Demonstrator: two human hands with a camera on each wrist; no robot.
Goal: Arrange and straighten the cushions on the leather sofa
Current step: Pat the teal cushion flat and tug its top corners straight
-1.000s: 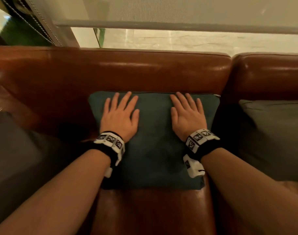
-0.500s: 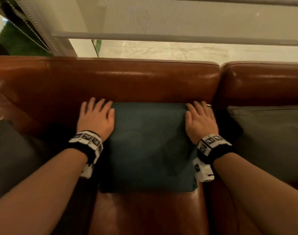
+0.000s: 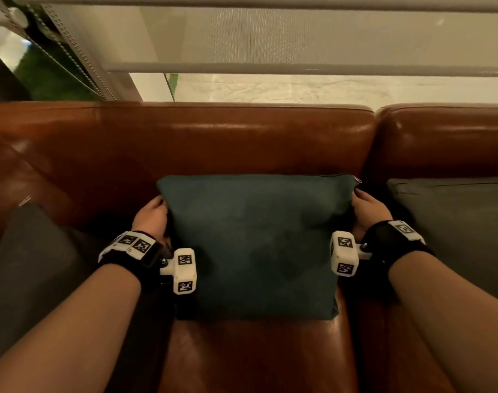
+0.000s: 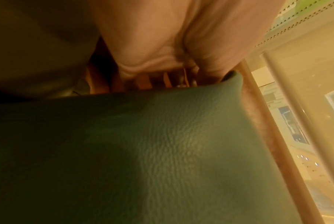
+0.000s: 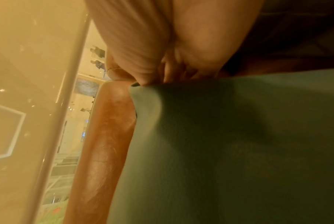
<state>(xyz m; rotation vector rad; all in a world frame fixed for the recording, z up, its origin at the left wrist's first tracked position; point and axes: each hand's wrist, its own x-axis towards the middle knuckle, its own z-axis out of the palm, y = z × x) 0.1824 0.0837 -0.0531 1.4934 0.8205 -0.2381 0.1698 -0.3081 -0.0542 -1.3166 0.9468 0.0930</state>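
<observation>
A teal cushion (image 3: 256,245) leans against the backrest of the brown leather sofa (image 3: 185,140), on the middle seat. My left hand (image 3: 153,214) grips its left edge near the top corner. My right hand (image 3: 365,207) grips the right edge just below the zipper pull. The fingers of both hands curl behind the cushion and are mostly hidden. In the left wrist view the teal cushion (image 4: 143,151) fills the lower frame with my left hand (image 4: 158,60) at its corner. In the right wrist view my right hand (image 5: 162,63) pinches the teal cushion (image 5: 229,144) at its corner.
A dark grey cushion (image 3: 29,279) lies on the seat at the left, and another grey cushion (image 3: 454,228) leans at the right. Behind the sofa hangs a roller blind (image 3: 299,38) over a window. Bare leather seat (image 3: 250,358) shows in front of the teal cushion.
My hands slid from flat on the cushion's face out to its two sides and now grip the edges. The cushion stands more upright against the backrest.
</observation>
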